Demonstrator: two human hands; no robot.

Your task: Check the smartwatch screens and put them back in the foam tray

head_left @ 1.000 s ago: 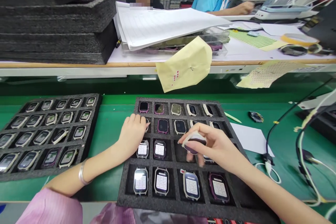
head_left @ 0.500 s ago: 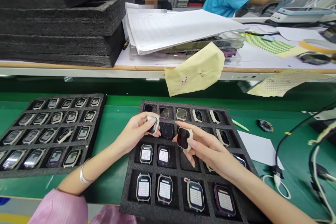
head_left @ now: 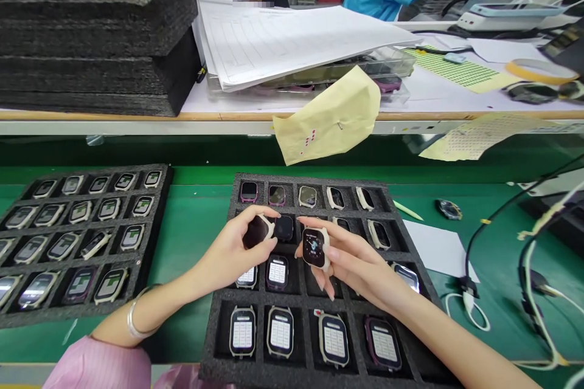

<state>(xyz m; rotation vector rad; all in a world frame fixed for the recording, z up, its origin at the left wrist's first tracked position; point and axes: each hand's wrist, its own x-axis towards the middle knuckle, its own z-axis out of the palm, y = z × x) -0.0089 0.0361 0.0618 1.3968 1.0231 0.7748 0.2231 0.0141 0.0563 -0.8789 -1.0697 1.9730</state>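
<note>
A black foam tray [head_left: 225, 340] in front of me holds several smartwatch bodies in its pockets. My left hand [head_left: 230, 252] is closed on a cream-cased watch [head_left: 256, 231] with a dark screen, held above the tray's second row. Beside it, my right hand [head_left: 351, 261] pinches another cream-cased watch [head_left: 314, 247] whose screen is lit. The two watches are close together but apart. The front rows of the tray hold watches with lit white screens [head_left: 280, 332].
A second foam tray [head_left: 157, 219] full of watches lies on the green belt at the left. Stacked foam trays [head_left: 91, 42], papers [head_left: 292, 36] and a yellow sheet [head_left: 328, 115] sit on the shelf behind. Cables [head_left: 524, 255] lie at right. Two people work across the bench.
My left hand lifted a watch from the tray's left side. My right hand turned its watch face up, and that screen lit. Both hands now hold their watches close together over the tray.
</note>
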